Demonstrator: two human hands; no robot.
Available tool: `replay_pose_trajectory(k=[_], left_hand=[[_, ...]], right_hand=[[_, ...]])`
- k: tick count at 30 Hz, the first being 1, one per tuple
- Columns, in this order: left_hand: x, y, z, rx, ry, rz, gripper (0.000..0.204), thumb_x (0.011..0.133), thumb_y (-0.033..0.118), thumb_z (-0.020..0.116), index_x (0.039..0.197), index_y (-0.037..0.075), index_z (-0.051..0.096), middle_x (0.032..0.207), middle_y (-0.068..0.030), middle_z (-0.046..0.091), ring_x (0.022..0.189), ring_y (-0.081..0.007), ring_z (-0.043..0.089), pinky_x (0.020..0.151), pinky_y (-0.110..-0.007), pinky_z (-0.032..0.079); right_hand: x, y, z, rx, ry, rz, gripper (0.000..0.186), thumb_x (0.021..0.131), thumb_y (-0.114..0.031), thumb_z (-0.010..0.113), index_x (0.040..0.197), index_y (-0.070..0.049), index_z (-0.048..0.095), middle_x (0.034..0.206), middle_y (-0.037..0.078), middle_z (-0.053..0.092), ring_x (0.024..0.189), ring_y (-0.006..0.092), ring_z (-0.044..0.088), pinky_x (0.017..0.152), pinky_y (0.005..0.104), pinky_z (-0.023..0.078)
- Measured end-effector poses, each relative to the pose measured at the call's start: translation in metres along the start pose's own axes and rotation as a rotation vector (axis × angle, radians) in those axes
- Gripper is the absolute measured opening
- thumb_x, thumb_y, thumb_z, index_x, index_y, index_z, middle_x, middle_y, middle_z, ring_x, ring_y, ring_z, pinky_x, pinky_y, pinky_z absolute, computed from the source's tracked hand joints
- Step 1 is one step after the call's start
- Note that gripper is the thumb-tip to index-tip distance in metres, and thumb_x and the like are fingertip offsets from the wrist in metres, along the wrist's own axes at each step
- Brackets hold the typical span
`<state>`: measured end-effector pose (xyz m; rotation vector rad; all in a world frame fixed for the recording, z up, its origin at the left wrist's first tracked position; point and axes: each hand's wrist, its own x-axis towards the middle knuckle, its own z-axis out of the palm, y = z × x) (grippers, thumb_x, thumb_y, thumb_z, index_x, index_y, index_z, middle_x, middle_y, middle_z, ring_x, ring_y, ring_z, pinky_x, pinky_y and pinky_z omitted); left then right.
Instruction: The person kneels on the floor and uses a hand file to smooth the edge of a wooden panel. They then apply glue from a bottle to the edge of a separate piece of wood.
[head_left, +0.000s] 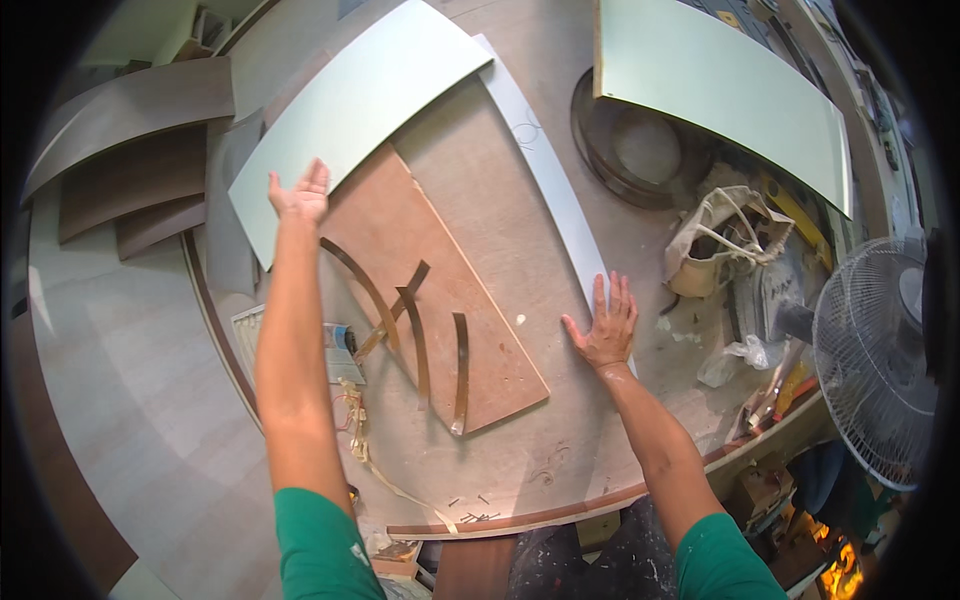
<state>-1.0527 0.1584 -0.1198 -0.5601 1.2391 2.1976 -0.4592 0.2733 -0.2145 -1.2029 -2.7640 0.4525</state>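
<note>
My left hand (301, 196) is raised over the near left part of a large pale green-white panel (365, 95). Its thumb stands apart from its loosely bent fingers, and nothing shows in it. My right hand (607, 325) lies flat with spread fingers on the near end of a long, narrow white strip (550, 170). The strip's far end reaches the panel's right corner. Between my arms a reddish-brown board (455, 300) rests on the worktable (480, 160), partly under the panel. Several thin dark edging strips (417, 345) lie across it.
At the right stand a grey fan (875, 350) and a beige cloth bag (720, 240). A second pale panel (720, 90) lies far right, near a dark round tray (625, 140). Brown boards (140, 150) are at left. Screws (478, 517) lie near the table's front edge.
</note>
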Motion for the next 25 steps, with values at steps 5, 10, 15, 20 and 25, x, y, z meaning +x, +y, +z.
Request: replay_pose_trajectory(k=[5,10,15,20,25], left_hand=[[-0.062,-0.054,0.083,0.606,-0.243,0.066,0.082,0.109,0.047,0.052,0.155,-0.015,0.025,0.151,-0.0332,0.049,0.139,-0.0415,0.054,0.12,-0.049,0.046],[-0.143,-0.179,0.136,0.595,-0.459,-0.242,0.1,0.101,0.055,0.065,0.157,-0.015,0.022,0.154,-0.0341,0.044,0.145,-0.04,0.048,0.124,-0.047,0.041],[-0.199,-0.331,0.181,0.219,-0.487,-0.492,0.112,0.095,0.053,0.076,0.16,-0.014,0.014,0.16,-0.0355,0.034,0.149,-0.0425,0.04,0.124,-0.048,0.041],[-0.199,-0.414,0.244,0.082,-0.445,-0.521,0.103,0.091,0.046,0.083,0.16,-0.006,0.025,0.158,-0.029,0.038,0.146,-0.0422,0.044,0.123,-0.054,0.039],[-0.176,-0.449,0.296,0.063,-0.624,-0.483,0.112,0.089,0.049,0.084,0.167,0.009,0.015,0.167,-0.0133,0.032,0.153,-0.0419,0.033,0.126,-0.056,0.032]], right_hand=[[-0.002,0.007,0.001,-0.014,-0.006,0.03,0.102,0.087,-0.059,0.074,0.166,-0.01,0.032,0.168,0.022,0.031,0.157,0.0404,0.027,0.123,0.0577,0.026],[-0.001,0.007,0.001,0.025,0.013,0.029,0.102,0.087,-0.059,0.074,0.166,-0.012,0.031,0.168,0.021,0.032,0.156,0.0404,0.028,0.123,0.0575,0.027],[-0.001,0.01,0.003,0.064,0.015,0.045,0.099,0.085,-0.053,0.077,0.165,-0.012,0.035,0.166,0.021,0.034,0.155,0.0408,0.029,0.122,0.0569,0.026],[0.001,0.009,-0.003,0.12,0.016,0.038,0.094,0.086,-0.052,0.076,0.162,-0.012,0.038,0.166,0.021,0.034,0.154,0.0421,0.031,0.121,0.0571,0.029],[-0.001,0.015,-0.001,0.133,0.006,0.047,0.097,0.086,-0.052,0.077,0.164,-0.013,0.035,0.168,0.02,0.032,0.155,0.0421,0.03,0.121,0.0565,0.03]])
